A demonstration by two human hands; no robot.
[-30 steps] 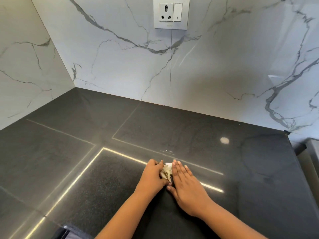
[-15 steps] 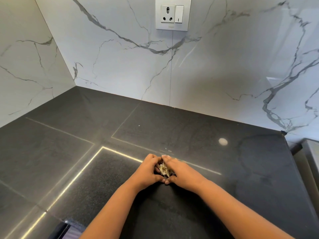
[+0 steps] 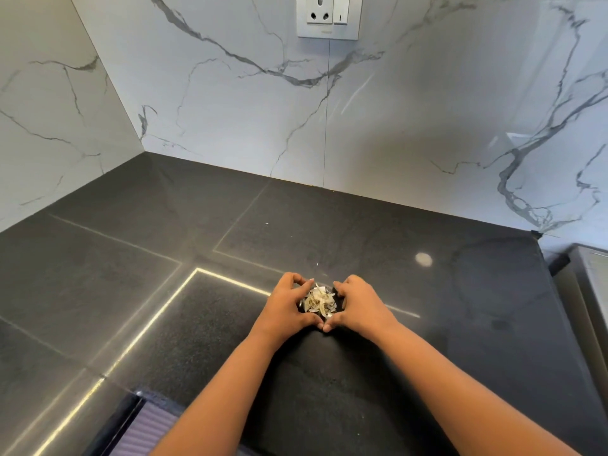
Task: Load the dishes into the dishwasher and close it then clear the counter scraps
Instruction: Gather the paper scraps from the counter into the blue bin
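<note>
A small heap of pale, papery scraps (image 3: 319, 302) lies on the dark stone counter (image 3: 164, 245). My left hand (image 3: 286, 307) curls round the heap from the left, and my right hand (image 3: 362, 307) curls round it from the right. Thumbs meet at the near side and fingertips almost meet at the far side, so the two hands form a ring with the scraps showing in the gap. Both hands rest on the counter surface. No dishes or dishwasher appear in the view.
A few tiny crumbs (image 3: 317, 264) lie just beyond my fingers, and another speck (image 3: 266, 223) lies farther back. Marble walls (image 3: 230, 110) close off the back and left. The counter ends at the right by a grey metal surface (image 3: 592, 278). A ribbed purple thing (image 3: 148, 432) sits below the near edge.
My right hand went from lying flat beside the scraps to curling round them. Both hands now cup the heap from either side, which shows more plainly between them.
</note>
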